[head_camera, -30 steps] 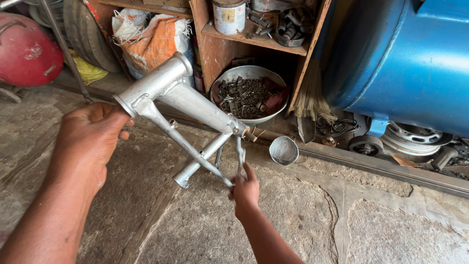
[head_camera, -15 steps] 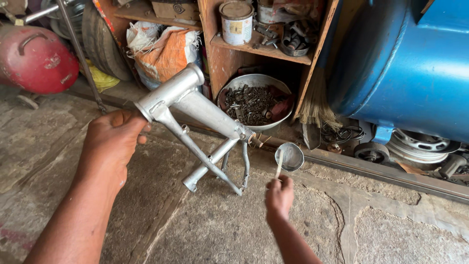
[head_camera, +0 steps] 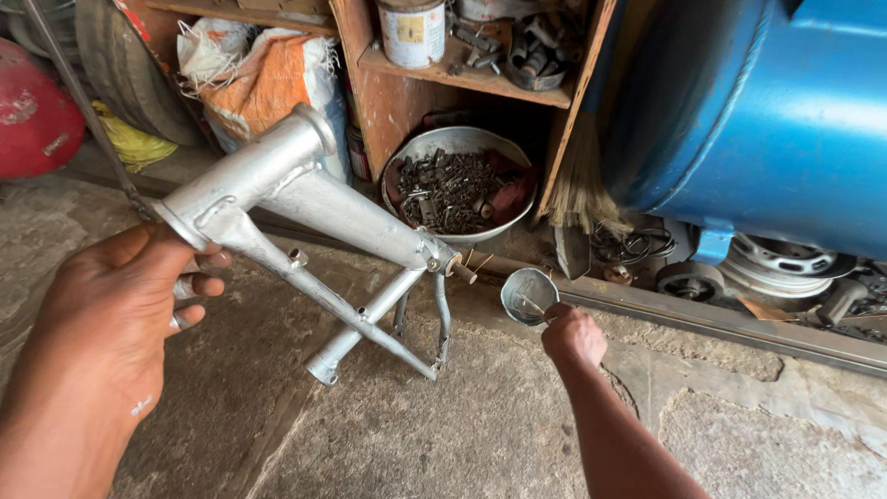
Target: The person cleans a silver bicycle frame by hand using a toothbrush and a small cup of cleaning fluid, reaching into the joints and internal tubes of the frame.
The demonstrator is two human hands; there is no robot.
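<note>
My left hand (head_camera: pixel 120 314) grips the wide tube end of a silver-painted metal frame (head_camera: pixel 314 208) and holds it tilted above the concrete floor. The frame's thin struts (head_camera: pixel 370 323) point down and to the right. My right hand (head_camera: pixel 573 334) is closed around a thin stick-like handle that dips into a small metal cup (head_camera: pixel 528 294) on the floor beside the frame's lower end. What is inside the cup cannot be made out.
A metal bowl of rusty bolts and scrap (head_camera: pixel 457 185) sits under a wooden shelf (head_camera: pixel 462 79) holding a tin can (head_camera: pixel 411 32). A big blue drum (head_camera: pixel 767 120), wheels (head_camera: pixel 767 259), sacks (head_camera: pixel 268 74), a tyre (head_camera: pixel 129 74) and a red tank (head_camera: pixel 32 111) line the back.
My right hand left the frame's lower struts and moved right to the small cup. My left hand kept hold of the frame, which shifted slightly.
</note>
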